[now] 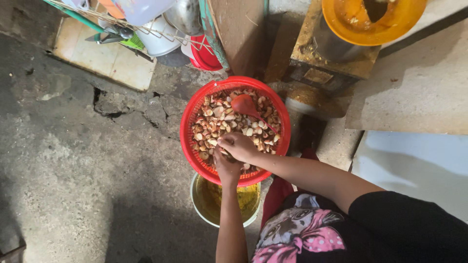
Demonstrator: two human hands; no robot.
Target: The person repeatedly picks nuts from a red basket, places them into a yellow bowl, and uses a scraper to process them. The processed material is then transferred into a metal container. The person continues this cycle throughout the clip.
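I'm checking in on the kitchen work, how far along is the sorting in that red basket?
Done: the red basket is already full of chopped pale pieces, and a red ladle lies on them. In hand: the left hand and right hand are together in the pile at the near edge. Left: most pieces look untouched; the bucket below holds yellowish liquid.

Beyond the hands lies cracked grey concrete floor (73, 160); a pale tiled slab (105, 58) sits far left, a wooden plank (239, 29) ahead, dim daylight.

Bare forearms, black top (409, 219), pink polka-dot bow print on clothing (297, 238)
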